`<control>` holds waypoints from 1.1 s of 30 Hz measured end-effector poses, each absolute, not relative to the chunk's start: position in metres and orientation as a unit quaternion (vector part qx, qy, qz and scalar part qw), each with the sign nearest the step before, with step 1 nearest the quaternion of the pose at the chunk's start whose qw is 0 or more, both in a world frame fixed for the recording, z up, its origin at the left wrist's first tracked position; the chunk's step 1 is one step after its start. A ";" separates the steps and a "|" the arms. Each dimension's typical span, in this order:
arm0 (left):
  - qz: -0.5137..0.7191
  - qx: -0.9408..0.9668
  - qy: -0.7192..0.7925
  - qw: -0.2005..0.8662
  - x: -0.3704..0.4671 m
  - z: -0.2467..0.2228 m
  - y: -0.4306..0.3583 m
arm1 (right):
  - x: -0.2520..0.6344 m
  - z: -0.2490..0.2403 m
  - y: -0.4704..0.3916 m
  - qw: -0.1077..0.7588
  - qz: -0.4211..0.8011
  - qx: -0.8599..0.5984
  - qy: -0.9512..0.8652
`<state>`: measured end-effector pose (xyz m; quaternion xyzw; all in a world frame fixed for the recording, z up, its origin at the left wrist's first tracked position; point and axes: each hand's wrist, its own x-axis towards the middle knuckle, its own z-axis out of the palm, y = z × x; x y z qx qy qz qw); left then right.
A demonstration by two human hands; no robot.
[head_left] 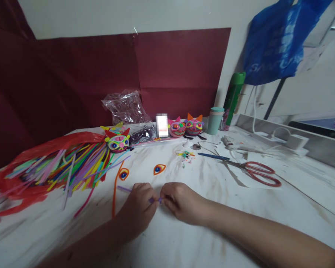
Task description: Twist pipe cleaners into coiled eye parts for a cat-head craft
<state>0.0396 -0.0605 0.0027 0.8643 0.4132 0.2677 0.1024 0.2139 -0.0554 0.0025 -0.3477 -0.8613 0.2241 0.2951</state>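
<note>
A purple pipe cleaner [124,189] runs through my left hand [142,203], which is closed on it, and its short end shows between my two hands. My right hand [178,201] pinches that end with thumb and fingers. Just behind my hands lie two eye shapes, an orange-rimmed one [124,174] on the left and another orange-rimmed one [159,169] on the right, each with a blue centre. An orange pipe cleaner [115,190] lies left of my left hand, partly behind my forearm.
Many coloured pipe cleaners [83,163] lie on red plastic [30,152] at left. Decorated faces, one [117,143] beside them and two [194,125] farther back, stand near a green-lidded cup [215,121]. Red-handled scissors [259,173] and a blue tool [213,156] lie at right.
</note>
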 end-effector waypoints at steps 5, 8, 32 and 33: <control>0.306 0.813 0.451 0.204 0.038 0.010 -0.058 | 0.209 0.000 -0.051 0.365 0.420 -0.380 -0.739; 0.336 0.778 0.467 0.251 0.041 0.015 -0.061 | 0.205 -0.002 -0.050 0.419 0.511 -0.355 -0.661; 0.344 0.749 0.463 0.325 0.037 0.012 -0.063 | 0.206 0.000 -0.058 0.411 0.378 -0.351 -0.751; 0.339 0.756 0.460 0.319 0.036 0.014 -0.063 | 0.205 -0.002 -0.057 0.411 0.395 -0.341 -0.748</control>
